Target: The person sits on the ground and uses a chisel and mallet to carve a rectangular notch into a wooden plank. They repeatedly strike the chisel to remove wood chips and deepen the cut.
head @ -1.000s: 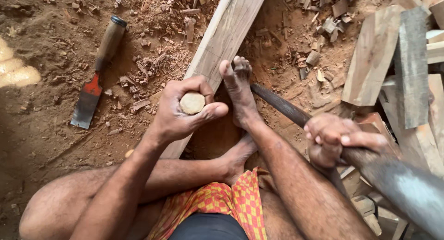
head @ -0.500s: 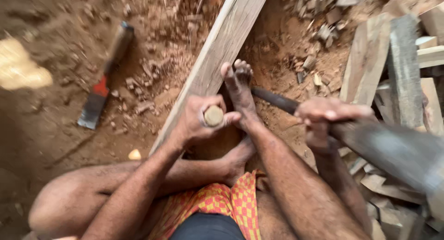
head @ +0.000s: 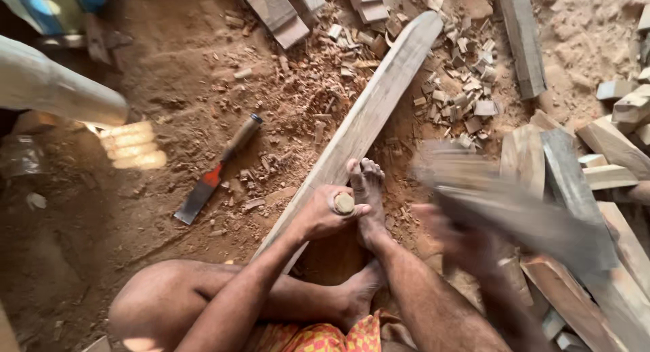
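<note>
Left hand (head: 325,215) clenching round chisel handle (head: 344,203) upright at frame centre, over long plank (head: 369,111) running toward upper right. Right hand (head: 450,240) blurring at right, gripping heavy mallet (head: 521,216), swinging level with handle top.

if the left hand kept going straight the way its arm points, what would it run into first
Most likely the foot pressed on the long plank: the left hand, gripping a round-topped tool handle, already sits against it. Depth is hard to judge from above.

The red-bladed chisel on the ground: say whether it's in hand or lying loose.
Lying loose: the chisel rests flat on the dirt, apart from the left hand.
</note>
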